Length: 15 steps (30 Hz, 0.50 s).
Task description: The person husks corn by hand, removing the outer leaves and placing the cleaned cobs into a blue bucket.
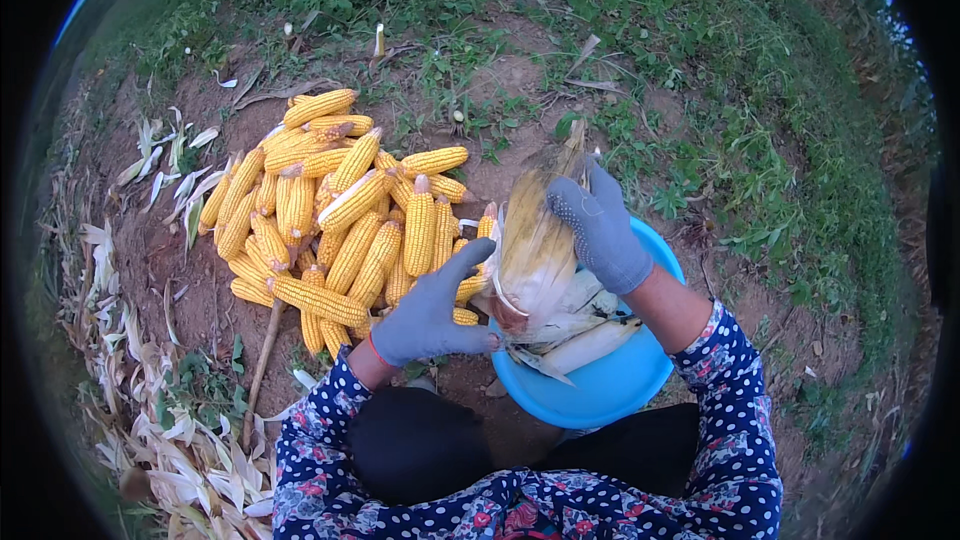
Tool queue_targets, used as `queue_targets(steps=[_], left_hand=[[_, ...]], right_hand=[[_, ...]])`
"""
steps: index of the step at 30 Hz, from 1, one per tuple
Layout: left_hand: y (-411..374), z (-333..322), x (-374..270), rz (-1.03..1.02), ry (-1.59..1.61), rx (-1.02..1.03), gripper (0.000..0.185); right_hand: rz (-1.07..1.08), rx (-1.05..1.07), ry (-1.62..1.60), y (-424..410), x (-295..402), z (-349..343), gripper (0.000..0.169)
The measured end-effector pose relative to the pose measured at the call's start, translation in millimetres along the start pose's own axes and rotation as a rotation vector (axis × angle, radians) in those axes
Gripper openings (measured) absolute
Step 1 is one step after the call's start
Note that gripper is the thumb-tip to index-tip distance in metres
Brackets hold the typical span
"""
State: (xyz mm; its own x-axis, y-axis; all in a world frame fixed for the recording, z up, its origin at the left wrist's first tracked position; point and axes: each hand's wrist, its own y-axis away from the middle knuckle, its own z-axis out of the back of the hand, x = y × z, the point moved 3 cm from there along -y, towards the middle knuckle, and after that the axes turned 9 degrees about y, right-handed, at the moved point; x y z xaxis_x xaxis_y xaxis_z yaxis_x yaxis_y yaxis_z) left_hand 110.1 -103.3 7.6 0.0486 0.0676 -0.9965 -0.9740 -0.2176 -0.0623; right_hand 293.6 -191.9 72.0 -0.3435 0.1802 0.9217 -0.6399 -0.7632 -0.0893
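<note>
Grey knit gloves cover both hands. My right hand (600, 229) grips a dry corn husk (536, 232) by its upper part, above a blue plastic basin (592, 397). Spread fingers and thumb mark my left hand (435, 307), just left of the husk, with nothing seen in its grasp. Behind the husk's left edge shows part of a yellow cob; whether it is attached cannot be told. Inside the basin lie more husked ears (592, 345), pale and partly under the husk. A large heap of bare yellow corn cobs (352, 255) lies on the soil to the left of my left hand.
Loose dry husks (202, 480) are strewn at the lower left. A wooden stick (262, 375) lies between them and the heap. Cut stalk stubs (379, 41) stand beyond the cobs, and green weeds (772, 165) cover ground at the top and right. My knees are close to the basin.
</note>
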Motion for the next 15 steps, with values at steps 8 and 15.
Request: queue_targets(steps=[8,15], left_hand=[[50,43,67,0.172,0.236,-0.458,0.076],[88,77,78,0.116,-0.492,-0.615,0.068]], right_hand=[[0.183,0.046,-0.107,-15,-30,-131,0.027],[0.158,0.225,0.028,-19,-46,-147,0.024]])
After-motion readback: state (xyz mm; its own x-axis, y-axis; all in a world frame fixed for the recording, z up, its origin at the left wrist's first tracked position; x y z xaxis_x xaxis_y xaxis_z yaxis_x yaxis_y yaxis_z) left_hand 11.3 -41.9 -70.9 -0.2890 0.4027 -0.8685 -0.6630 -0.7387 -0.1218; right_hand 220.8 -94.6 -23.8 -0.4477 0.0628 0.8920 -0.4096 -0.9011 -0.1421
